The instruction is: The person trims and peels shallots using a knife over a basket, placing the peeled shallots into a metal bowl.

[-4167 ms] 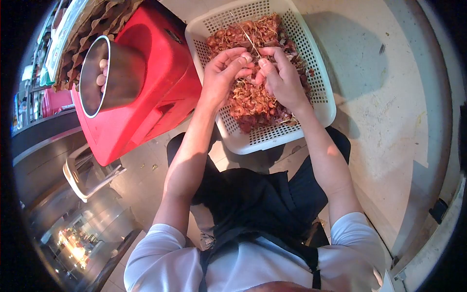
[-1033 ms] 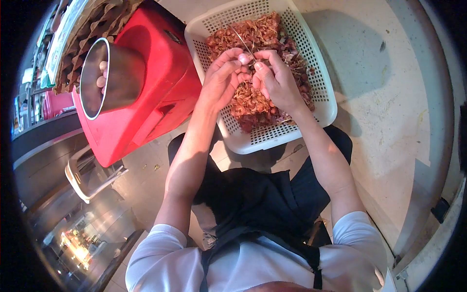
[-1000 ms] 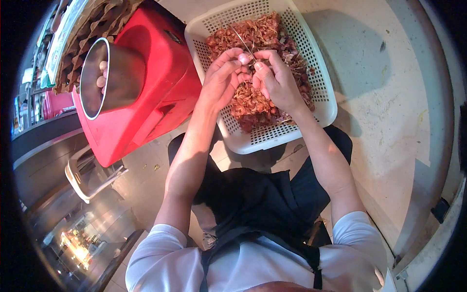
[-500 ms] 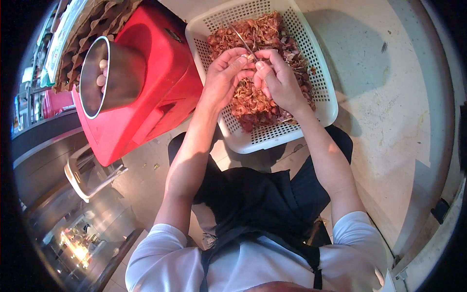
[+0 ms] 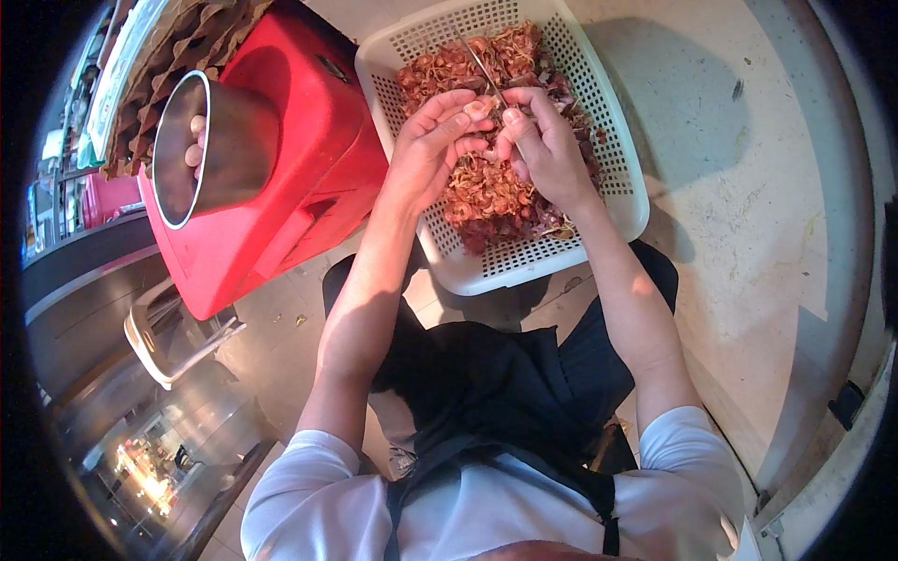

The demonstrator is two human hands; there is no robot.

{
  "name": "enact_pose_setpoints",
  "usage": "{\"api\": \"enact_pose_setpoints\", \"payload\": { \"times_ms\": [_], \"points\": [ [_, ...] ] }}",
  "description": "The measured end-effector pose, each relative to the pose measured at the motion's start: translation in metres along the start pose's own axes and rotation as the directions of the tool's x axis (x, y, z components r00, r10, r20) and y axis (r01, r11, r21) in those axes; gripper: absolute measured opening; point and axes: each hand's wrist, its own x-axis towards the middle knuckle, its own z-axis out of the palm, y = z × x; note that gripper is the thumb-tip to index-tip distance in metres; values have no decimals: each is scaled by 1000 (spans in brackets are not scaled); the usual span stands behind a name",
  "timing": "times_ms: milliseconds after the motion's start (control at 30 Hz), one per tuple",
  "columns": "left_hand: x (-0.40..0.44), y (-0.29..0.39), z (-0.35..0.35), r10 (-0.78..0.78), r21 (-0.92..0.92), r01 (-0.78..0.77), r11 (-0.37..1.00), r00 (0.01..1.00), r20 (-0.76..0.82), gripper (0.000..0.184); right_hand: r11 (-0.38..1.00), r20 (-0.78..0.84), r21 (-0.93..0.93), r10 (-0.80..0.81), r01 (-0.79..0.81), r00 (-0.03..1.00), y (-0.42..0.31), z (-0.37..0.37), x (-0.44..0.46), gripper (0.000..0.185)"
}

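Note:
A small pale pink shallot (image 5: pixel 477 109) is pinched between the thumb and fingers of my left hand (image 5: pixel 432 148). My right hand (image 5: pixel 544 150) grips a thin knife (image 5: pixel 479 64), its blade pointing up and to the left, close beside the shallot. Both hands are over a white perforated basket (image 5: pixel 468 277), which holds a heap of reddish-brown shallots and loose skins (image 5: pixel 484 194).
To the left, a steel pot (image 5: pixel 234 145) with several pale round pieces lies tilted on a red container (image 5: pixel 309 178). Brown egg trays (image 5: pixel 173 70) are behind it. A white-framed stool (image 5: pixel 148 346) stands at lower left; a pale wall panel (image 5: pixel 748 234) is at right.
My right hand and the knife have shifted slightly right, away from my left hand. The shallot shows more between my left fingers than half a second ago.

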Motion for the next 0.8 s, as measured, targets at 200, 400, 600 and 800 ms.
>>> {"api": "enact_pose_setpoints", "payload": {
  "times_ms": [200,400,600,800],
  "points": [
    [1,2,-1,-47,-79,50,996,998,38,27,997,-13,-48,-53,52,999,4,3,0,23],
    [1,-1,-3,-20,22,21,1000,999,-28,26,999,-22,-51,-17,16,1000,4,2,0,24],
    [0,0,-6,-34,38,33,999,999,22,25,998,-18,-56,-22,21,1000,1,2,0,24],
    [0,0,-7,-32,44,30,999,999,41,24,999,-43,-29,-39,37,998,2,4,0,25]
  ]
}}
